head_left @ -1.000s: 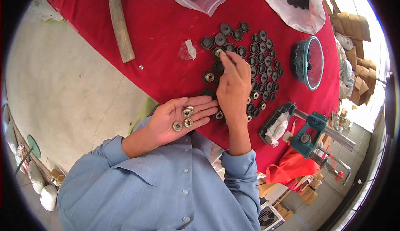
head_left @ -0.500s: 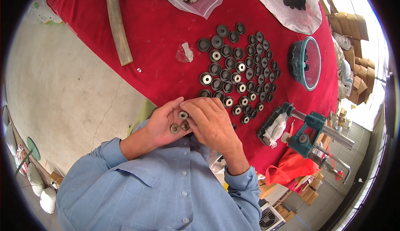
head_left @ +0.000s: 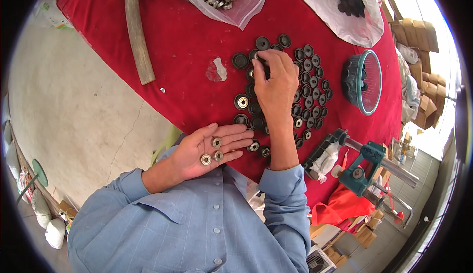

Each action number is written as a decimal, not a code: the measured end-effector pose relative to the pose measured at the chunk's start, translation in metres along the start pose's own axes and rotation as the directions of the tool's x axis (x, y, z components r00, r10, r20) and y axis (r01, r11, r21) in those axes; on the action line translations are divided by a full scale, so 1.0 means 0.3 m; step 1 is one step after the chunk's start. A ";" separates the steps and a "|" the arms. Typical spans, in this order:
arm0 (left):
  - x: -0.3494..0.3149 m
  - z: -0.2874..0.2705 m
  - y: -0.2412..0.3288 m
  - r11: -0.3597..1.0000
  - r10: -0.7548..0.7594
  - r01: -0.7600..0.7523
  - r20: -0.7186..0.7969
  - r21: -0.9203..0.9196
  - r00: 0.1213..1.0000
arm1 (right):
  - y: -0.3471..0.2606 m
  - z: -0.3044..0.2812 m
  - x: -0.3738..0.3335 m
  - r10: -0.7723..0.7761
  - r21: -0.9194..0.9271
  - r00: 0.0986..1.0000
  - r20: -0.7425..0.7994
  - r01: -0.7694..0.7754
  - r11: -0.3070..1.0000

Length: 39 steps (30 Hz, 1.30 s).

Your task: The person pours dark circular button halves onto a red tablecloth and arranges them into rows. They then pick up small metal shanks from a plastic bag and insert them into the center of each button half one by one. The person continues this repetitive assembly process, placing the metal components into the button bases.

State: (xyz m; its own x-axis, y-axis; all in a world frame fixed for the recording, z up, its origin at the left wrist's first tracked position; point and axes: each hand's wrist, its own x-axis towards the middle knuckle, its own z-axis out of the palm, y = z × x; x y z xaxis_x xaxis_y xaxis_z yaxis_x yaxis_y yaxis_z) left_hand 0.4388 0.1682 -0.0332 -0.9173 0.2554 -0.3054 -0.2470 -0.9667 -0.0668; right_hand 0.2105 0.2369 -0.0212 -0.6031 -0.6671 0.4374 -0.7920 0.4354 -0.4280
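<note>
My left hand [head_left: 199,151] lies palm up with its fingers stretched flat. Three small silver ball bearings rest loose on it: one bearing [head_left: 217,142] near the fingers, another [head_left: 218,156] beside it, a third [head_left: 206,160] lower on the palm. My right hand [head_left: 277,83] reaches over the round black caps [head_left: 262,43], thumb and fingers pinching a ball bearing [head_left: 256,55] at a cap in the upper left of the group. The fingers partly hide that bearing. Several caps have silver bearings in them, such as this cap [head_left: 241,101]; others hold none.
A clear bag of bearings [head_left: 246,14] and a white sack [head_left: 367,29] of black parts lie at the far edge. A hammer [head_left: 138,36] is on the left. At right stand a teal-rimmed bowl [head_left: 349,78] and a green hand press [head_left: 355,172]. Red cloth [head_left: 192,91] covers the table.
My right hand has left my left palm and moved forward and right to the upper caps with a bearing. My left hand has spread out flat, three bearings on it.
</note>
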 end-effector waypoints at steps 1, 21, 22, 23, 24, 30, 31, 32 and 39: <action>0.002 -0.001 -0.001 1.000 0.000 0.000 0.004 -0.001 1.000 | 0.003 0.012 0.001 -0.024 -0.014 1.000 0.005 0.024 1.000; -0.006 -0.031 -0.020 0.990 0.104 -0.096 0.067 -0.104 0.992 | -0.189 -0.186 -0.168 0.015 0.293 0.986 0.169 -0.065 0.954; -0.005 -0.041 -0.024 0.985 0.124 -0.110 0.102 -0.135 0.987 | -0.213 -0.228 -0.224 -0.020 0.356 0.960 0.280 -0.084 0.931; 0.000 -0.033 -0.022 0.986 0.123 -0.112 0.087 -0.119 0.989 | -0.248 -0.266 -0.267 -0.023 0.353 0.943 0.331 -0.101 0.930; 0.002 -0.021 -0.019 0.987 0.127 -0.119 0.072 -0.106 0.989 | -0.281 -0.290 -0.300 -0.029 0.350 0.923 0.384 -0.117 0.929; 0.005 0.008 -0.037 0.980 0.198 -0.198 0.020 -0.018 0.980 | -0.346 -0.239 -0.449 -0.001 0.257 0.947 0.321 -0.086 0.963; 0.003 0.004 -0.036 0.980 0.200 -0.200 0.027 -0.017 0.979 | -0.346 -0.233 -0.454 -0.001 0.267 0.952 0.307 -0.086 0.960; 0.002 0.002 -0.035 0.980 0.201 -0.201 0.028 -0.002 0.979 | -0.348 -0.235 -0.451 0.000 0.286 0.948 0.317 -0.096 0.953; 0.009 -0.004 -0.036 0.983 0.171 -0.172 -0.022 -0.064 0.985 | -0.285 -0.271 -0.396 0.127 0.347 0.956 0.263 -0.217 0.912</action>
State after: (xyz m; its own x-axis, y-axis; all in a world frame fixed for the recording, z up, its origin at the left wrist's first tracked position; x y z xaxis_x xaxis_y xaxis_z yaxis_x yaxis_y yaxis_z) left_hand 0.4394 0.1792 -0.0346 -0.9391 0.0858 -0.3329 -0.0646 -0.9951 -0.0742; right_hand 0.3422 0.3281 0.0279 -0.6524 -0.7417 0.1559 -0.5589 0.3318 -0.7600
